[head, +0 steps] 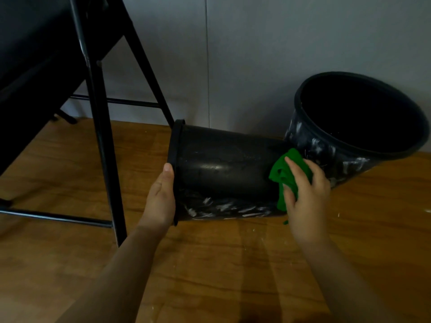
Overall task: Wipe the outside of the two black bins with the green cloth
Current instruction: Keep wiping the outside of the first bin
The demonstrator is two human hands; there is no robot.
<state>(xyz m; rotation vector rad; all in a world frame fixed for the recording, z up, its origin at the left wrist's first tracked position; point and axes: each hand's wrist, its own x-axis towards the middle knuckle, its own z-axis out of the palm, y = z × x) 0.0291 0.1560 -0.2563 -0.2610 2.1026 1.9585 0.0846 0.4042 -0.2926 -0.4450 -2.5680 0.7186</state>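
I see left hand (pixel 161 197) gripping rim of tipped bin (pixel 224 169) on floor (pixel 210 264) | right hand (pixel 305 192) pressing green cloth (pixel 279 171) on its base end | second bin (pixel 354 127) just beside, smeared white

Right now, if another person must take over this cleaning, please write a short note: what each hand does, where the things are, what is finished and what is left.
Left hand: grips the rim of the lying bin and steadies it on the wooden floor.
Right hand: presses the green cloth on that bin's wall, near its base end.
Second bin: stands just behind, to the right, by the wall.
Done: the upper side of the lying bin looks mostly clean.
Left: white smears along its lower side, and the second bin, still streaked white outside.
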